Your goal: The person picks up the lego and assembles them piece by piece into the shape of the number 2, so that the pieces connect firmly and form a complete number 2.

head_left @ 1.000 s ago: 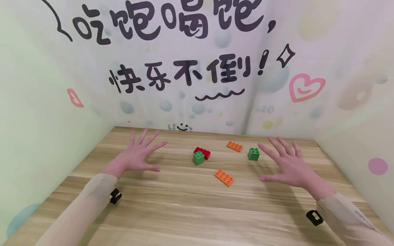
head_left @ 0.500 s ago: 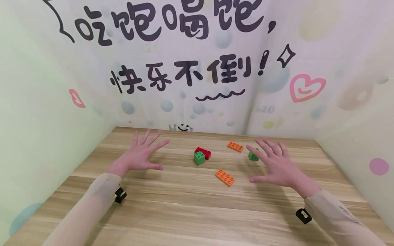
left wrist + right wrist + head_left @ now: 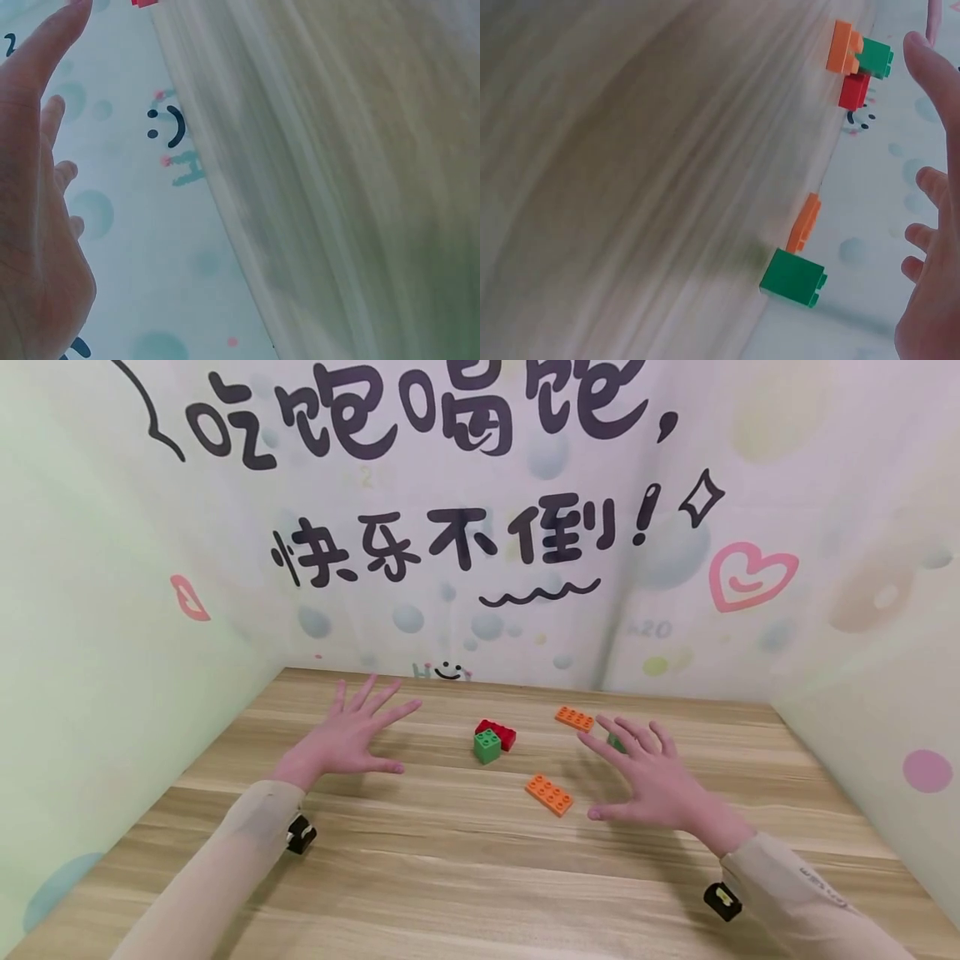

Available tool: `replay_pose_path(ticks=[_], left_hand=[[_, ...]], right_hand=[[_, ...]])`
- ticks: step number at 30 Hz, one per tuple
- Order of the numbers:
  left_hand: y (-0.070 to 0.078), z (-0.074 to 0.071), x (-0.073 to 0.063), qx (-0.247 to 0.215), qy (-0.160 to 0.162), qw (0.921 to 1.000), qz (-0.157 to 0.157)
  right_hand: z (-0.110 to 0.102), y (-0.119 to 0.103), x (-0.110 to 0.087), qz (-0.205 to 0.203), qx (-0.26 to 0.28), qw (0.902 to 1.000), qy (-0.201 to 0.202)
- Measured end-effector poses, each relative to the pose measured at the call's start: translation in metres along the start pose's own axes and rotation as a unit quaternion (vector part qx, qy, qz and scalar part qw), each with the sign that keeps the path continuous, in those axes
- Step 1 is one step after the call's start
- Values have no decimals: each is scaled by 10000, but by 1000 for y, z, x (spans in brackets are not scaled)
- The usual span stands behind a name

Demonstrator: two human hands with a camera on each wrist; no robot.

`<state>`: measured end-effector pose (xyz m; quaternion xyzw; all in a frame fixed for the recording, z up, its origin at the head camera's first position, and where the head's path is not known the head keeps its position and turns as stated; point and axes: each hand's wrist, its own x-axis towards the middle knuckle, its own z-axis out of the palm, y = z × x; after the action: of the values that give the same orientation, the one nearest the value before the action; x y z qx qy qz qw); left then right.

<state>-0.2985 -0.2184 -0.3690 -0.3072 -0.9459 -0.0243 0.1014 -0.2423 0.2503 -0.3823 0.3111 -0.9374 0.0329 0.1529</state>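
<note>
My left hand [image 3: 341, 739] hovers over the left of the table with its fingers spread, holding nothing. On the right, my right hand [image 3: 656, 785] is also spread above the table and empty. It partly hides a green toy brick [image 3: 793, 277] in the head view. Just left of those fingers lies a flat orange brick [image 3: 574, 718]. Nearer to me, a second flat orange brick [image 3: 549, 795] lies left of the right thumb. Between the hands, another green brick [image 3: 487, 747] sits in front of a red brick [image 3: 505, 734], covering part of it; whether they touch I cannot tell.
The wood-grain table [image 3: 450, 877] ends at a printed white backdrop [image 3: 375, 610] with black lettering. Pale walls stand at the left and right sides. A small black device [image 3: 302, 835] is strapped at the left wrist, and another black device [image 3: 723, 902] at the right.
My right hand has moved left and slightly down, now covering most of the right-hand green brick. The left hand has shifted slightly right. The bricks have stayed in place.
</note>
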Motion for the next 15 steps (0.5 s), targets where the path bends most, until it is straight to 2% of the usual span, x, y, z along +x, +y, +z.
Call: replay_pose_path(ticks=[9, 15], left_hand=[[6, 1, 3, -177, 15, 9998, 80], [9, 3, 7, -205, -40, 9997, 95]], right_hand=[[7, -16, 2, 38, 439, 9990, -59], [9, -29, 4, 367, 755, 9964, -122]])
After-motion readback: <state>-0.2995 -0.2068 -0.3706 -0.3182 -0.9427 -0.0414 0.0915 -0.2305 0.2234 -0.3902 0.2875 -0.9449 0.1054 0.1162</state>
